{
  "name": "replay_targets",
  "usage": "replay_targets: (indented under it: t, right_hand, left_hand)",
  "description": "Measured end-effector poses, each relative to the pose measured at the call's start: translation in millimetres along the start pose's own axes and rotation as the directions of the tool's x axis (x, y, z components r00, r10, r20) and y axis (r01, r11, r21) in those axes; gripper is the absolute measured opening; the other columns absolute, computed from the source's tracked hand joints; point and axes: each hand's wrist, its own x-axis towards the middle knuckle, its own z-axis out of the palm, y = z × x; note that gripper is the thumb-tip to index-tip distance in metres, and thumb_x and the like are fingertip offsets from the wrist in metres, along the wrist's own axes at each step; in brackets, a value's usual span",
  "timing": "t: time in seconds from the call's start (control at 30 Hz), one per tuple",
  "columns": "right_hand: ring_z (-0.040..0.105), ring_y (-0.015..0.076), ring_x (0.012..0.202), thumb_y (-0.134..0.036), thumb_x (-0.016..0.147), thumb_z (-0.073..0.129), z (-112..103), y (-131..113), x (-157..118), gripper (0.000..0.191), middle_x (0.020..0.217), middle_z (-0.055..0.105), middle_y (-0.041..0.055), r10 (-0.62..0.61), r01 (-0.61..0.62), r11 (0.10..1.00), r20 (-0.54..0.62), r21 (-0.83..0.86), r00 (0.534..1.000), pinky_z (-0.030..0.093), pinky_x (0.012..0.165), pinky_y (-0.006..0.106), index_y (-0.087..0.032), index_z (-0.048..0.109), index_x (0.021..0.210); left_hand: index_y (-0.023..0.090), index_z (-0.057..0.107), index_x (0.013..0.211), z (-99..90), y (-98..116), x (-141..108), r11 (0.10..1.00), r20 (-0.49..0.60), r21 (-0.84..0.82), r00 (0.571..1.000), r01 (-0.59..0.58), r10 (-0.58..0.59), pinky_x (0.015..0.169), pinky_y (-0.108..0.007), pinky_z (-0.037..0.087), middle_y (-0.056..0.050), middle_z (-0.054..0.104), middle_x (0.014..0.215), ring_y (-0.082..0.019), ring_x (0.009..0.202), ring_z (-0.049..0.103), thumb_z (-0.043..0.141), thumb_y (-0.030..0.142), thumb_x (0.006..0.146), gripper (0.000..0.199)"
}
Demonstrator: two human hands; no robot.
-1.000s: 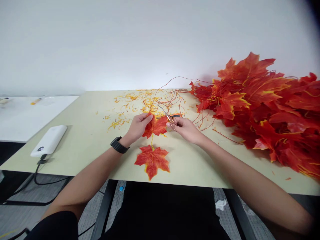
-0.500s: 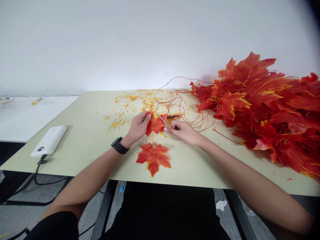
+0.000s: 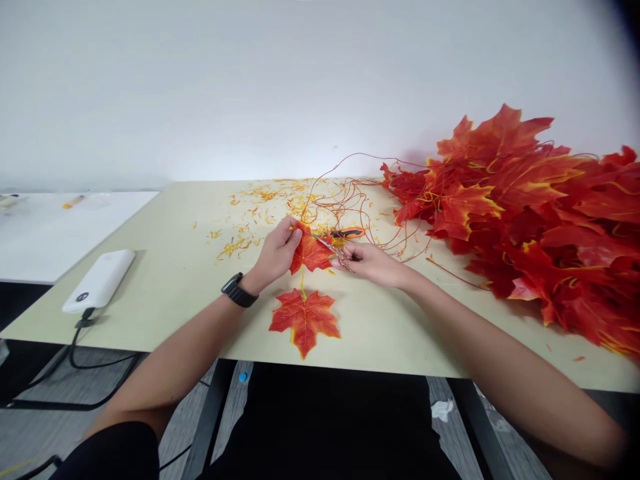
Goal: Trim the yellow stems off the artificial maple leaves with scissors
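Between the thumb and fingers of my left hand (image 3: 276,252) is a red artificial maple leaf (image 3: 311,255), pinched at its upper left side. My right hand (image 3: 369,263) is closed round the handles of small metal scissors (image 3: 334,249). Their blades point up and left across the leaf's upper part; whether they are apart is too small to tell. A second maple leaf (image 3: 305,319), red with yellow edges, lies below on the table, joined to the held one by a short yellow stem. Thin red cord (image 3: 327,168) runs from the held leaf's top toward the right.
A large heap of red maple leaves (image 3: 525,220) fills the table's right side. Yellow and orange clippings (image 3: 270,195) are scattered behind my hands. An orange-and-black handled tool (image 3: 349,233) lies beyond the scissors. A white power bank (image 3: 103,279) with a black cable sits at the left.
The scissor blades have tilted lower, across the held leaf. The lower leaf has shifted slightly left and toward me. My left hand keeps its pinch.
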Motion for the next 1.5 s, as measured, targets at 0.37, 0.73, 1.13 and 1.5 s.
replay_targets:
  t: [0.37,0.73,1.13,1.5]
  right_hand:
    - [0.036,0.0127,0.07,-0.08,0.085,0.071,-3,-2,-1,0.068,0.074,0.042,-0.0029,0.012,-0.013,1.0,0.063,0.002,0.998,0.028,0.063,0.03,-0.023,0.035,0.075]
    - [0.033,0.0111,0.066,-0.072,0.085,0.074,-3,1,0,0.064,0.071,0.041,-0.0042,0.019,-0.019,1.0,0.048,0.002,0.999,0.026,0.061,0.03,-0.023,0.037,0.073]
    - [0.036,0.0112,0.066,-0.073,0.085,0.076,2,9,3,0.065,0.07,0.043,-0.0037,-0.012,0.012,0.999,0.006,0.046,1.0,0.027,0.06,0.029,-0.022,0.037,0.072]
    - [0.034,0.0113,0.066,-0.076,0.085,0.073,7,6,3,0.066,0.069,0.039,-0.0039,-0.014,0.016,0.999,-0.041,0.041,0.999,0.026,0.06,0.029,-0.022,0.037,0.071]
  left_hand:
    - [0.02,0.059,0.097,-2.6,0,-1,0.996,0.032,0.073,0.998,-0.054,0.052,0.065,-0.027,0.035,0.001,0.054,0.075,-0.012,0.068,0.045,0.057,0.047,0.106,0.028]
    - [0.021,0.058,0.103,-2.4,0,-2,1.0,0.041,0.026,0.999,-0.016,0.015,0.057,-0.025,0.031,0.004,0.051,0.067,-0.01,0.058,0.041,0.062,0.049,0.105,0.027]
    - [0.024,0.056,0.115,-2.0,-2,-2,0.999,0.032,-0.035,0.999,0.02,-0.019,0.05,-0.025,0.025,0.007,0.047,0.06,-0.009,0.05,0.036,0.064,0.053,0.104,0.032]
    - [0.024,0.056,0.121,-1.5,1,-2,1.0,0.015,-0.015,1.0,0.02,-0.02,0.05,-0.025,0.025,0.008,0.045,0.058,-0.01,0.049,0.035,0.061,0.049,0.107,0.029]
